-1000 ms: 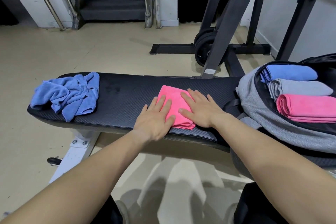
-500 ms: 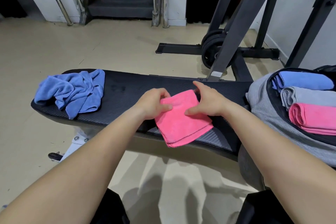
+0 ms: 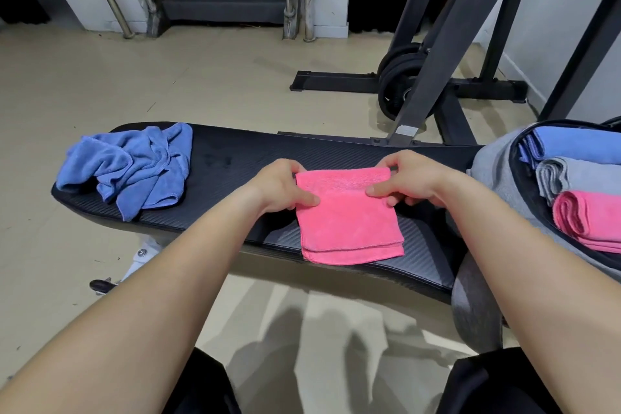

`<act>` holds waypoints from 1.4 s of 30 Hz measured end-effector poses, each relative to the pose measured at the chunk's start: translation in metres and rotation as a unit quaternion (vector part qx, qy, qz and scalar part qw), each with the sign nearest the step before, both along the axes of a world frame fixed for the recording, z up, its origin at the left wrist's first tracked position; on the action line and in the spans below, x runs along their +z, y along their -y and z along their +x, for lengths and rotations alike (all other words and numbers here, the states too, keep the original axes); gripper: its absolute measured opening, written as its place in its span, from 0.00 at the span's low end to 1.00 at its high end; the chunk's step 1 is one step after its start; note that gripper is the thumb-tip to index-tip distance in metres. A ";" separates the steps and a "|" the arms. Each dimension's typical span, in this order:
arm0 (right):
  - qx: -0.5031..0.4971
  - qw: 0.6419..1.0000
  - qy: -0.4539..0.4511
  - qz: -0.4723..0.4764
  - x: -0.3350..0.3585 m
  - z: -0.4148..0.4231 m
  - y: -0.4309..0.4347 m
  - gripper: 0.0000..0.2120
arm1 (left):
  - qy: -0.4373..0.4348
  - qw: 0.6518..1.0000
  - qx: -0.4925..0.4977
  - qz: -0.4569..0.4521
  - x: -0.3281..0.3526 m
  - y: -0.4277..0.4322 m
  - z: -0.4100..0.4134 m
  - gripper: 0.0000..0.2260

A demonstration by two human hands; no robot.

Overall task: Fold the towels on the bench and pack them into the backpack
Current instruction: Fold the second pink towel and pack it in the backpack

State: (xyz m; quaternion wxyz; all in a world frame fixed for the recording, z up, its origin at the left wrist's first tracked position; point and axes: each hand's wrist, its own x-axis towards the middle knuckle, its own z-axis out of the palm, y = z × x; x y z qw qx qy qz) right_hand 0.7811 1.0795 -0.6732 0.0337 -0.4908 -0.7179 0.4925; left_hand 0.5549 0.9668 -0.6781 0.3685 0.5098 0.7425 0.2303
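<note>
Open stretch of black ribbed bench pad (image 3: 228, 158) between crumpled blue terry towel (image 3: 134, 168) at the left end and the middle — there taken by folded pink microfibre towel (image 3: 349, 222), pinched by left hand (image 3: 279, 185) and right hand (image 3: 413, 178). Right end blocked by open grey fabric backpack (image 3: 494, 171); behind, slanted dark steel rack posts (image 3: 448, 54).

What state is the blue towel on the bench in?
Crumpled, not folded: the blue towel lies in a bunched heap at the left end of the bench.
</note>
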 end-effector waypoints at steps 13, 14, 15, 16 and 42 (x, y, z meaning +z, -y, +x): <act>-0.012 0.994 -0.095 -0.047 0.002 0.011 0.012 0.08 | 0.086 0.993 0.066 0.046 0.008 0.007 0.009 0.08; -0.002 0.995 -0.095 -0.037 0.002 0.013 0.014 0.08 | 0.076 0.994 0.054 0.051 0.009 0.010 0.009 0.07; 0.008 0.995 -0.097 -0.028 0.003 0.015 0.017 0.09 | 0.065 0.995 0.041 0.058 0.010 0.014 0.008 0.07; 0.017 0.995 -0.099 -0.017 0.004 0.017 0.020 0.09 | 0.053 0.996 0.025 0.065 0.011 0.018 0.006 0.07; 0.063 0.912 0.109 0.390 -0.014 0.033 0.064 0.24 | -0.407 0.845 -0.216 0.271 -0.030 0.062 0.024 0.10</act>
